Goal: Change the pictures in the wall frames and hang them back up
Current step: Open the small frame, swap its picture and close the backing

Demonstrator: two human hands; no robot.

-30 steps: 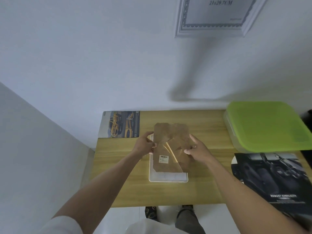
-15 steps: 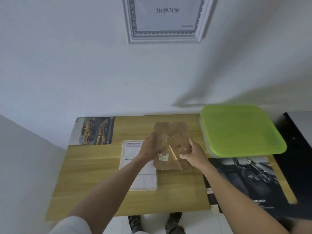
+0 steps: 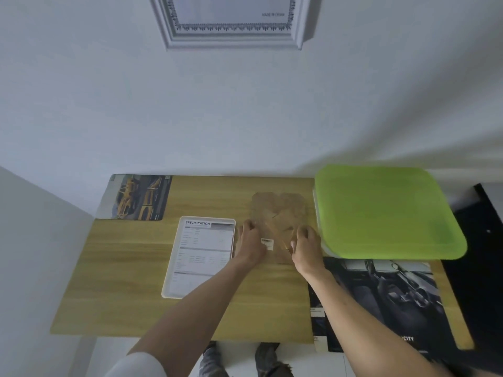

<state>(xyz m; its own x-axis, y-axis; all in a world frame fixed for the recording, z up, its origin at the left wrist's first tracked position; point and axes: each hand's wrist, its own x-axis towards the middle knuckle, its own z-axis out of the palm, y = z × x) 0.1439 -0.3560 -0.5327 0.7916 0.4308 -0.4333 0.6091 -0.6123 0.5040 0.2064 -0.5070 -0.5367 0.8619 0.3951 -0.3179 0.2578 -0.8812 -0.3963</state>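
Just right of the white frame (image 3: 200,257) on the table (image 3: 122,281), both hands (image 3: 251,242) (image 3: 306,243) grip the brown backing board (image 3: 277,213).

Single head-worn view, wide-angle, looking forward and steeply down from above the near edge of the wooden table (image 3: 130,295). It faces the white wall (image 3: 109,104), reaching a hung frame (image 3: 231,36) at top. No second view.

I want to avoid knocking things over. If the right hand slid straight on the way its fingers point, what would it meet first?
Probably the rest of the brown backing board that the right hand holds; beyond lies bare table, then wall.
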